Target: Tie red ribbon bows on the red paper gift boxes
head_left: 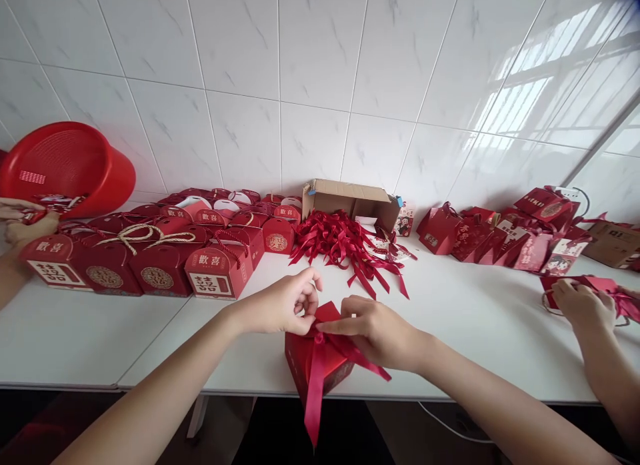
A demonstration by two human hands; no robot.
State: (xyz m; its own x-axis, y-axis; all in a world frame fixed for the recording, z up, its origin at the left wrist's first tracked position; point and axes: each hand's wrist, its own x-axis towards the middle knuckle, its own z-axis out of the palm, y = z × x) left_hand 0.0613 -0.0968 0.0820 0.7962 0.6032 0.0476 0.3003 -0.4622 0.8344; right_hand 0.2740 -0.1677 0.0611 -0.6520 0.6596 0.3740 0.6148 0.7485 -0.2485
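Observation:
A small red gift box stands near the table's front edge, with a crimson satin ribbon knotted at its top. One ribbon tail hangs over the front edge; another sticks out to the right. At the upper left of the knot, my left hand is closed, thumb and index finger pinching the ribbon. From the right, my right hand lays its index fingertip at the knot, the other fingers curled over the ribbon loop. Its thumb is mostly hidden. Behind both hands lies a heap of cut red ribbons.
Rows of red gift boxes fill the left rear. A cardboard box stands against the tiled wall; more red boxes sit right. At left, a person's hands are by a red basin. Another person's hand holds a box at right.

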